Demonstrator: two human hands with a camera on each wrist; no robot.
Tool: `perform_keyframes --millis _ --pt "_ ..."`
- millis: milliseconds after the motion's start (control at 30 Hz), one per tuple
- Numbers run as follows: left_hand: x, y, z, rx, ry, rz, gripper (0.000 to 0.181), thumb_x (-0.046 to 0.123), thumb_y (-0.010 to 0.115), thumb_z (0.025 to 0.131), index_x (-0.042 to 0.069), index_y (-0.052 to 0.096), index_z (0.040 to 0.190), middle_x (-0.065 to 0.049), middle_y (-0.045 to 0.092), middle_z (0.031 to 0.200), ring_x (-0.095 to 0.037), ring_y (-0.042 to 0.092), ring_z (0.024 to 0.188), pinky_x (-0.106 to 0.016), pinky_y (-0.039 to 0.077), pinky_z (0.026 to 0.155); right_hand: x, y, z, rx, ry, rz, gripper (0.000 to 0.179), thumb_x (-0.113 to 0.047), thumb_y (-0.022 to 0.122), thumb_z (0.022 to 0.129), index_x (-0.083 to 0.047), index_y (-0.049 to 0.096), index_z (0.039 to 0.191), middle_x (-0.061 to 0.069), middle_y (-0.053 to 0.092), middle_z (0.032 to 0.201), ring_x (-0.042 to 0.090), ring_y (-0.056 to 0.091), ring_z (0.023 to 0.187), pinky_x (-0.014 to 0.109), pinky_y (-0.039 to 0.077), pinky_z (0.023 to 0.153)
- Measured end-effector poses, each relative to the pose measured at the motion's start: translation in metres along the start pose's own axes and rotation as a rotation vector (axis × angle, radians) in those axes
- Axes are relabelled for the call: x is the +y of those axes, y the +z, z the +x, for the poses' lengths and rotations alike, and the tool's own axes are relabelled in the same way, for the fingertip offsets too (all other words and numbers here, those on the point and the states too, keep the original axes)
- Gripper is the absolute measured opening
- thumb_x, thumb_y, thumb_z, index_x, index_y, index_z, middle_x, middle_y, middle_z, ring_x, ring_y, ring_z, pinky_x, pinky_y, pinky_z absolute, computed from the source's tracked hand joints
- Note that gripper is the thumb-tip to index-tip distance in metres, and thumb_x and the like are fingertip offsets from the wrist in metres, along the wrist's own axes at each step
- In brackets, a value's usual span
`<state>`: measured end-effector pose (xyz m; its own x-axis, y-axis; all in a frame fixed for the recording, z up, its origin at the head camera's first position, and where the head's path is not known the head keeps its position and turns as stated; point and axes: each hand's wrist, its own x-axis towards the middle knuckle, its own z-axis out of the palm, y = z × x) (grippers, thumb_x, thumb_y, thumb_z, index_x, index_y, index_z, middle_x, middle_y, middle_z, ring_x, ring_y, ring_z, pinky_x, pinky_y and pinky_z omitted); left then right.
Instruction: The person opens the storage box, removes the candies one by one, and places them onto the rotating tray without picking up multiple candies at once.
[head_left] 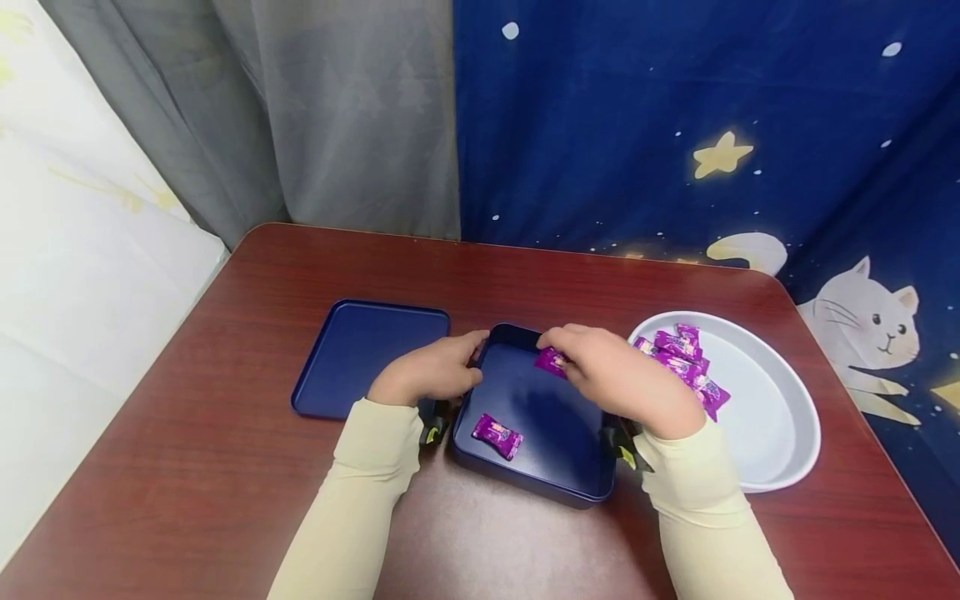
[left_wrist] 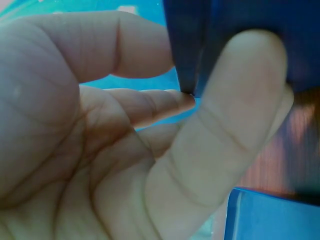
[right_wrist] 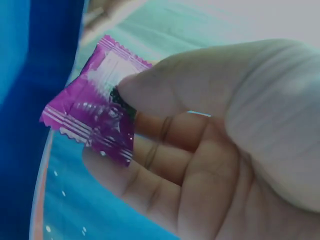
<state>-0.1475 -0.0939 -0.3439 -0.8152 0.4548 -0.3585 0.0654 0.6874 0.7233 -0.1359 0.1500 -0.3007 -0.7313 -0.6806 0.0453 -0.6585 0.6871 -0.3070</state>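
My right hand (head_left: 611, 371) pinches a purple-wrapped candy (right_wrist: 90, 102) between thumb and fingers, over the far right part of a dark blue rectangular box (head_left: 525, 425). The wrapper has crimped ends, and in the head view my fingers cover part of it. A second purple candy (head_left: 497, 436) lies on the box floor towards the near left corner. At the box's left wall is my left hand (head_left: 427, 371). Up close in the left wrist view, its thumb (left_wrist: 255, 75) and fingers hold the blue wall (left_wrist: 187, 45).
A flat blue lid (head_left: 360, 350) lies left of the box, partly behind my left hand. To the right stands a white oval tray (head_left: 757, 417) with several purple candies (head_left: 682, 354) heaped at its left side. Curtains hang behind the reddish-brown table (head_left: 202, 458).
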Motion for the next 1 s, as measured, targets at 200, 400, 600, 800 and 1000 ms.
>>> perform_keyframes --millis 200,400,600,800,1000 --pt "-0.001 0.0 -0.001 0.004 0.0 -0.017 0.067 0.008 0.049 0.099 0.011 0.019 0.159 -0.015 0.042 0.15 -0.019 0.058 0.06 -0.033 0.048 0.066 0.018 -0.017 -0.014 0.059 0.045 0.022 0.027 0.005 0.058 0.092 -0.006 0.067 0.115 0.009 0.066 0.108 0.026 0.062 0.102 0.045 0.05 0.091" --pt "-0.001 -0.001 -0.001 0.007 0.004 -0.017 0.067 0.008 0.049 0.099 0.011 0.02 0.159 -0.015 0.043 0.148 -0.02 0.058 0.062 -0.033 0.048 0.068 0.043 -0.034 -0.031 0.118 0.172 0.017 0.023 0.004 0.057 0.091 -0.005 0.065 0.11 0.011 0.066 0.102 0.029 0.06 0.093 0.05 0.049 0.087" --pt "0.0 -0.001 0.0 0.012 0.01 0.006 0.066 0.009 0.049 0.099 0.01 0.02 0.159 -0.015 0.044 0.148 -0.019 0.058 0.063 -0.034 0.048 0.07 0.072 -0.042 -0.05 0.136 0.318 -0.002 0.022 0.003 0.061 0.088 -0.002 0.063 0.109 0.013 0.064 0.092 0.031 0.057 0.085 0.051 0.048 0.081" --pt "0.0 0.0 0.0 0.013 0.012 0.013 0.066 0.009 0.05 0.099 0.01 0.02 0.159 -0.016 0.045 0.146 -0.019 0.059 0.065 -0.034 0.048 0.071 0.086 -0.047 -0.064 0.118 0.432 0.027 0.021 0.0 0.061 0.09 0.0 0.062 0.11 0.012 0.062 0.087 0.029 0.055 0.08 0.048 0.048 0.076" --pt "-0.001 0.003 0.0 0.013 0.004 0.007 0.066 0.01 0.05 0.1 0.011 0.02 0.159 -0.014 0.046 0.144 -0.018 0.056 0.061 -0.035 0.047 0.07 0.096 -0.046 -0.073 0.107 0.492 0.044 0.021 -0.002 0.06 0.092 0.0 0.062 0.113 0.012 0.064 0.09 0.028 0.056 0.078 0.047 0.049 0.073"
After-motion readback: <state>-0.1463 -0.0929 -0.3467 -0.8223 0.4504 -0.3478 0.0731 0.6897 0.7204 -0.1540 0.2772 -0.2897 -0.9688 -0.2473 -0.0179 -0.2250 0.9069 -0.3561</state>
